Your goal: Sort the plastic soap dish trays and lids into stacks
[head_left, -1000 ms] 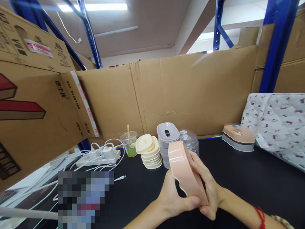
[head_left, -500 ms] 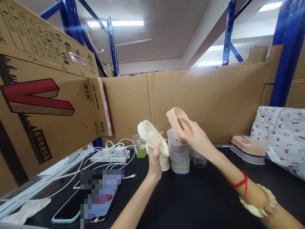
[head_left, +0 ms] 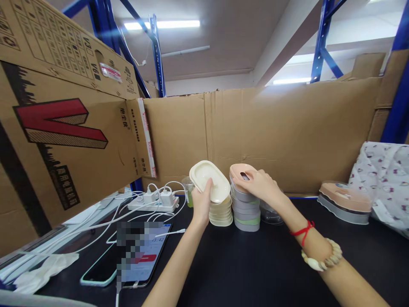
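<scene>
A shallow cream oval plastic tray is gripped in my left hand, thumb on its inner face. It is tilted above a stack of matching cream pieces. With my right hand I hold a peach oval plastic piece with a slot in it, on top of a stack of grey oval pieces. One green band shows in that grey stack. My right fingers are closed on the near side of the peach piece.
Behind the stacks are a cup of green liquid and a clear plastic container. To the left lie a power strip with white cables and two phones. A peach-and-grey oval box stands right, beside patterned fabric.
My right hand has lowered the peach piece onto the grey stack and turned it flatter. The cream tray in my left hand has turned, showing more of its inside. The view has shifted slightly.
</scene>
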A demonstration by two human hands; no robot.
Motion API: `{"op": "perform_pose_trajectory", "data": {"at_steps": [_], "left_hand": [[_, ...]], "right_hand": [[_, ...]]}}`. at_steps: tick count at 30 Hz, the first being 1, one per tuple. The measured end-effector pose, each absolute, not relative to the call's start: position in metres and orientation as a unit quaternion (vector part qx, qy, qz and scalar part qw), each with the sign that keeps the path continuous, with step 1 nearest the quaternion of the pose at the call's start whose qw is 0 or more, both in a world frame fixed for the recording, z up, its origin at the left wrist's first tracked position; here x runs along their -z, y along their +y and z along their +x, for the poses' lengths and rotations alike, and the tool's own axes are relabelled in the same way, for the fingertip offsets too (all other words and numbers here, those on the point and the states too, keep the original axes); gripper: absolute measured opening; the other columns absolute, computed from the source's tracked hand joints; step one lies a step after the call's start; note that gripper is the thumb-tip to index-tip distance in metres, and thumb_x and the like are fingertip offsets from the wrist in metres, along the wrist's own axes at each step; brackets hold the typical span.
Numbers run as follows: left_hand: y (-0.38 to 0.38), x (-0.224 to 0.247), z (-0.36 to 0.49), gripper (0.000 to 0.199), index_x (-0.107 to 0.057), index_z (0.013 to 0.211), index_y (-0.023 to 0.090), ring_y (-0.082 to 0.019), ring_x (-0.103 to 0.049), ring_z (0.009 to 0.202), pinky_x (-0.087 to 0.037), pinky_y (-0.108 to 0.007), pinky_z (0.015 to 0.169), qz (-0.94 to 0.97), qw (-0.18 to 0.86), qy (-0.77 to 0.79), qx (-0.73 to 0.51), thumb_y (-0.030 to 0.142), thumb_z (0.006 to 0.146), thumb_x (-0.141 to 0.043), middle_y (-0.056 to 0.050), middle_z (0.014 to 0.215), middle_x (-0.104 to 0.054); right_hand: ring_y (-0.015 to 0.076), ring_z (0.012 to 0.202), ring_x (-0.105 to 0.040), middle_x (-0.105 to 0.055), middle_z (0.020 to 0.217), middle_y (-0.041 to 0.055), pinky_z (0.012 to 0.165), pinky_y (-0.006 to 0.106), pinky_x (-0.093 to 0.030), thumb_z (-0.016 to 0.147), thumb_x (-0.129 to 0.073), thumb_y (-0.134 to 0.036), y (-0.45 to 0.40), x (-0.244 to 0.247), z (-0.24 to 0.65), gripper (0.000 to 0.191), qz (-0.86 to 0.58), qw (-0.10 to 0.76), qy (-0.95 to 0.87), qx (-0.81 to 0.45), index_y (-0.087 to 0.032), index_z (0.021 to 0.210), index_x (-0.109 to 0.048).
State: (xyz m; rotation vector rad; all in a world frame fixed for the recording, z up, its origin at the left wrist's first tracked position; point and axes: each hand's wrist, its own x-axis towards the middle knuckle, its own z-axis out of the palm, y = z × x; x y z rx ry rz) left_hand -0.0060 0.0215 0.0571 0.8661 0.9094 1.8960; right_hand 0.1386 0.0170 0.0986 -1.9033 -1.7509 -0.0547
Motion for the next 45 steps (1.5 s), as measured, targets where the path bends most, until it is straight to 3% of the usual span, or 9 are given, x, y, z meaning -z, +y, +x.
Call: {"op": "perform_pose_trajectory", "data": {"at_steps": [9,19,23,27,30,34,39,45], "left_hand": [[0.036,-0.043,-0.015,0.014,-0.069,0.074,0.009,-0.025,-0.067,0.085,-0.051,-0.038,0.082,0.34,0.472,0.439,-0.685,0.018,0.063,-0.072,-0.013,0.084,-0.07],[0.046,-0.035,-0.018,0.008,-0.065,0.061,0.01,-0.019,-0.064,0.066,-0.049,-0.03,0.07,0.351,0.469,0.487,-0.648,0.016,0.065,-0.068,-0.011,0.071,-0.069],[0.049,-0.031,-0.019,0.007,-0.066,0.065,0.012,-0.022,-0.064,0.075,-0.048,-0.033,0.074,0.389,0.425,0.494,-0.651,0.019,0.065,-0.065,-0.01,0.077,-0.069],[0.053,-0.028,-0.021,0.01,-0.069,0.066,0.014,-0.024,-0.06,0.097,-0.043,-0.034,0.089,0.462,0.337,0.482,-0.664,0.015,0.065,-0.058,-0.01,0.095,-0.068],[0.055,-0.026,-0.022,0.012,-0.069,0.066,0.015,-0.023,-0.057,0.102,-0.038,-0.033,0.095,0.492,0.274,0.484,-0.671,0.017,0.067,-0.056,-0.01,0.1,-0.066],[0.058,-0.022,-0.024,0.016,-0.066,0.071,0.015,-0.022,-0.058,0.09,-0.041,-0.031,0.086,0.498,0.25,0.484,-0.675,0.024,0.072,-0.053,-0.008,0.087,-0.066],[0.06,-0.017,-0.025,0.026,-0.058,0.06,0.015,-0.017,-0.052,0.065,-0.037,-0.025,0.064,0.511,0.282,0.504,-0.637,0.033,0.075,-0.05,-0.001,0.061,-0.057],[0.06,-0.021,-0.025,0.026,-0.055,0.056,0.014,-0.014,-0.046,0.064,-0.034,-0.024,0.062,0.462,0.309,0.49,-0.672,0.037,0.067,-0.059,0.0,0.06,-0.053]], "right_hand": [[0.0332,0.101,-0.057,-0.058,0.106,0.0139,0.082,0.044,-0.043,0.075,-0.047,-0.063,0.018,-0.095,0.142,0.056,-0.706,0.278,-0.651,0.014,-0.023,0.111,-0.062],[0.0338,0.104,-0.054,-0.058,0.105,0.0137,0.083,0.045,-0.043,0.074,-0.046,-0.066,0.024,-0.093,0.147,0.059,-0.696,0.289,-0.657,0.002,-0.022,0.109,-0.063],[0.0339,0.101,-0.055,-0.059,0.103,0.0136,0.08,0.046,-0.044,0.073,-0.046,-0.066,0.025,-0.091,0.147,0.058,-0.693,0.295,-0.658,0.007,-0.023,0.108,-0.064],[0.0342,0.101,-0.055,-0.059,0.103,0.0139,0.08,0.047,-0.043,0.073,-0.047,-0.065,0.026,-0.091,0.148,0.057,-0.687,0.293,-0.665,0.012,-0.024,0.109,-0.064],[0.0332,0.103,-0.054,-0.059,0.103,0.0131,0.082,0.046,-0.043,0.075,-0.047,-0.064,0.026,-0.091,0.147,0.056,-0.69,0.286,-0.665,0.012,-0.024,0.11,-0.064],[0.0332,0.102,-0.055,-0.058,0.104,0.0135,0.081,0.046,-0.043,0.075,-0.047,-0.063,0.023,-0.093,0.146,0.054,-0.691,0.285,-0.664,0.012,-0.024,0.108,-0.064],[0.0341,0.104,-0.054,-0.057,0.106,0.0147,0.082,0.046,-0.043,0.076,-0.046,-0.063,0.022,-0.094,0.146,0.055,-0.689,0.28,-0.668,0.008,-0.023,0.11,-0.064],[0.0354,0.105,-0.054,-0.054,0.114,0.0156,0.083,0.048,-0.042,0.07,-0.05,-0.068,0.022,-0.094,0.148,0.064,-0.687,0.27,-0.674,-0.016,-0.023,0.114,-0.061]]}}
